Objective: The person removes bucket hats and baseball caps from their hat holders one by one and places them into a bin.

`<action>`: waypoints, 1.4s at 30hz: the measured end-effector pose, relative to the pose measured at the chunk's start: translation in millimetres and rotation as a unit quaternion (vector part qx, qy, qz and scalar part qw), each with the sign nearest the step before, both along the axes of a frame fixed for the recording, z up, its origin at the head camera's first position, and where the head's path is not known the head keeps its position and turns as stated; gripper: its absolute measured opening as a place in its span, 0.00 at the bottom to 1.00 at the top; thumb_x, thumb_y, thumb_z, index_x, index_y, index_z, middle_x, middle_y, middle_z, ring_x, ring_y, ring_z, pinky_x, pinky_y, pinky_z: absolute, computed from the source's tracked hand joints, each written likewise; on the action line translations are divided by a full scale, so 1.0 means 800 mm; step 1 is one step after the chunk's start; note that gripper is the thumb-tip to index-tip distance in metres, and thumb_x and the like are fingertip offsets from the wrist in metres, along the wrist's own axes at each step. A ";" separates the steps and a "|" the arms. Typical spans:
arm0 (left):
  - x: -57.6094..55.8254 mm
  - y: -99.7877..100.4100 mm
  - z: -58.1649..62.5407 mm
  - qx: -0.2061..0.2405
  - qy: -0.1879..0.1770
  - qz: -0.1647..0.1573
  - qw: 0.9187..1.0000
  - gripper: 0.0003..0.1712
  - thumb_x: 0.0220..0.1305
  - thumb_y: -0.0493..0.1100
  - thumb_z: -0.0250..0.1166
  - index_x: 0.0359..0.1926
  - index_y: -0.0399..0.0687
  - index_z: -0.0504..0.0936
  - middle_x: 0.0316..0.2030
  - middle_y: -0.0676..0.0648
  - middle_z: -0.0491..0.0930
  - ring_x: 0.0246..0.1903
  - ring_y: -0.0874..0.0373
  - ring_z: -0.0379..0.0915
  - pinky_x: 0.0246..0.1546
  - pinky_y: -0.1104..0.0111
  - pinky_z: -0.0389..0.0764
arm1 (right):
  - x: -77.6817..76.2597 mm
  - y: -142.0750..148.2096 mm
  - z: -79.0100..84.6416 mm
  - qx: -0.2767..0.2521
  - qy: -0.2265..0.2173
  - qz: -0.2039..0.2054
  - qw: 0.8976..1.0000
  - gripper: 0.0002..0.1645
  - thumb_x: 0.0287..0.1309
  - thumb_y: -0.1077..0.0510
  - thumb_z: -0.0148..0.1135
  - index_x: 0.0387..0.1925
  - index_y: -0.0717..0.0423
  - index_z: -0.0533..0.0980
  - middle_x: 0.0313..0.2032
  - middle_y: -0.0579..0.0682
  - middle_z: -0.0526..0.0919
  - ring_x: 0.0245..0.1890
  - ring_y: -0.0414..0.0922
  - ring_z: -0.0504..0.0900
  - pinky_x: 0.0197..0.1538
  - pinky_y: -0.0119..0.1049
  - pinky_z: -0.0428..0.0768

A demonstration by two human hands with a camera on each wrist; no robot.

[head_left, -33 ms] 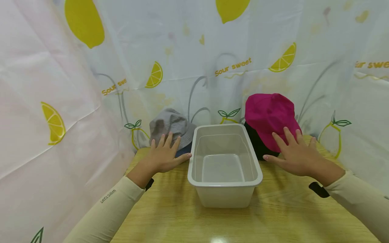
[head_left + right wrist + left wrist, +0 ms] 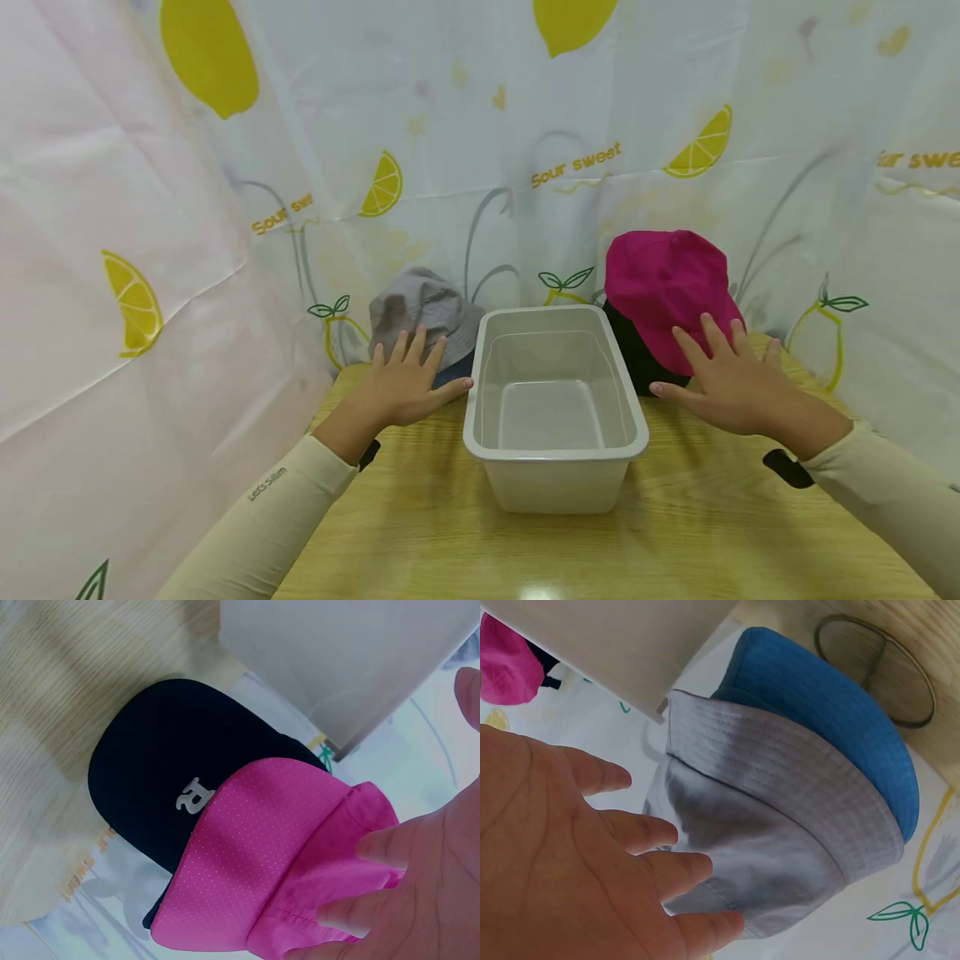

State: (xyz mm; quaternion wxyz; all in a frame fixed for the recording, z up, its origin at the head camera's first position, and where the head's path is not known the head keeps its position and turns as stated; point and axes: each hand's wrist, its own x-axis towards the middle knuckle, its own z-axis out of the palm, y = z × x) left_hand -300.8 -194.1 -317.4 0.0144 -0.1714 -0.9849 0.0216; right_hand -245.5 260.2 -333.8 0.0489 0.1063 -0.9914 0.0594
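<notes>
My left hand (image 2: 405, 387) is held with fingers spread, in front of a grey bucket hat (image 2: 427, 304). Beneath that hat sits a blue hat (image 2: 832, 712), mostly covered in the head view. On the other side, my right hand (image 2: 738, 387) spreads its fingers before a bright pink cap (image 2: 663, 271). This cap lies over a black cap (image 2: 165, 750) with a white letter on its front. Between the hands stands a pale grey plastic bin (image 2: 555, 455) with nothing inside. Neither hand holds anything; whether fingertips touch the hats cannot be told.
The wooden table (image 2: 420, 533) runs up to a hanging lemon-print cloth (image 2: 480, 108) at the back and sides. An oval wire ring (image 2: 932, 705) shows near the blue hat in the left wrist view. Dark straps (image 2: 787, 468) sit at the wrists.
</notes>
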 end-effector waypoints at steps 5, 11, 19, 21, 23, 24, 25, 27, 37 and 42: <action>0.000 0.000 0.001 -0.004 0.002 0.000 1.000 0.62 0.63 0.88 0.30 0.84 0.54 0.46 0.83 0.36 0.37 0.81 0.31 0.34 0.71 0.26 0.39 | 0.000 0.000 0.000 -0.001 -0.001 0.001 1.000 0.68 0.60 0.13 0.41 0.83 0.57 0.48 0.79 0.76 0.41 0.72 0.86 0.41 0.58 0.89 0.36; 0.000 -0.001 0.002 0.005 0.000 -0.002 1.000 0.61 0.65 0.87 0.34 0.84 0.53 0.46 0.83 0.35 0.36 0.81 0.32 0.33 0.72 0.26 0.37 | -0.001 0.000 0.002 -0.002 0.002 0.000 1.000 0.68 0.60 0.13 0.42 0.83 0.57 0.48 0.79 0.76 0.40 0.72 0.86 0.40 0.58 0.89 0.36; -0.001 0.000 0.005 0.021 -0.012 -0.006 1.000 0.62 0.64 0.87 0.32 0.84 0.52 0.45 0.83 0.35 0.35 0.81 0.33 0.30 0.74 0.30 0.35 | -0.007 0.004 0.005 0.001 0.007 -0.006 1.000 0.68 0.61 0.13 0.42 0.83 0.58 0.47 0.78 0.77 0.41 0.73 0.85 0.41 0.58 0.90 0.37; 0.000 0.001 0.007 0.024 -0.010 -0.011 1.000 0.62 0.64 0.87 0.33 0.84 0.51 0.45 0.83 0.35 0.36 0.81 0.33 0.31 0.74 0.30 0.36 | -0.010 0.005 0.006 -0.002 0.007 -0.007 1.000 0.68 0.61 0.14 0.42 0.83 0.58 0.47 0.78 0.77 0.41 0.73 0.85 0.41 0.58 0.90 0.36; 0.001 0.003 0.008 0.026 -0.012 -0.012 1.000 0.61 0.65 0.86 0.34 0.84 0.52 0.44 0.83 0.35 0.35 0.81 0.33 0.31 0.75 0.30 0.36 | -0.013 0.007 0.006 -0.003 0.011 -0.008 1.000 0.68 0.61 0.14 0.43 0.82 0.58 0.47 0.78 0.77 0.41 0.73 0.85 0.42 0.58 0.90 0.36; 0.001 0.004 0.008 0.025 -0.014 -0.012 1.000 0.61 0.65 0.87 0.33 0.84 0.53 0.43 0.83 0.35 0.35 0.81 0.34 0.30 0.75 0.31 0.37 | -0.014 0.008 0.007 -0.004 0.014 -0.009 1.000 0.68 0.61 0.14 0.43 0.82 0.58 0.47 0.78 0.77 0.42 0.73 0.85 0.42 0.58 0.90 0.36; 0.002 0.005 0.009 0.027 -0.015 -0.013 0.999 0.61 0.65 0.86 0.33 0.85 0.53 0.43 0.83 0.35 0.35 0.81 0.33 0.30 0.75 0.31 0.37 | -0.016 0.008 0.007 -0.007 0.016 -0.010 1.000 0.68 0.61 0.14 0.43 0.82 0.58 0.47 0.78 0.76 0.42 0.73 0.85 0.42 0.58 0.90 0.37; 0.003 0.007 0.009 0.026 -0.018 -0.012 0.999 0.61 0.64 0.87 0.33 0.85 0.54 0.42 0.83 0.36 0.34 0.81 0.34 0.30 0.76 0.32 0.37 | -0.019 0.010 0.008 -0.010 0.022 -0.013 1.000 0.68 0.61 0.14 0.43 0.82 0.58 0.47 0.78 0.76 0.42 0.73 0.85 0.43 0.58 0.90 0.38; 0.004 0.015 0.005 0.029 -0.006 -0.023 0.999 0.63 0.62 0.89 0.30 0.84 0.55 0.44 0.83 0.37 0.34 0.82 0.37 0.30 0.76 0.33 0.39 | -0.032 0.017 0.018 -0.022 0.025 -0.023 0.999 0.69 0.60 0.13 0.42 0.83 0.58 0.45 0.79 0.76 0.39 0.73 0.84 0.41 0.58 0.90 0.39; 0.002 0.021 0.004 0.040 -0.009 -0.028 0.999 0.63 0.61 0.89 0.29 0.85 0.55 0.42 0.83 0.38 0.33 0.82 0.37 0.29 0.76 0.33 0.39 | -0.036 0.018 0.026 -0.030 0.022 -0.027 0.999 0.69 0.61 0.14 0.43 0.83 0.58 0.44 0.78 0.76 0.39 0.73 0.82 0.42 0.58 0.90 0.40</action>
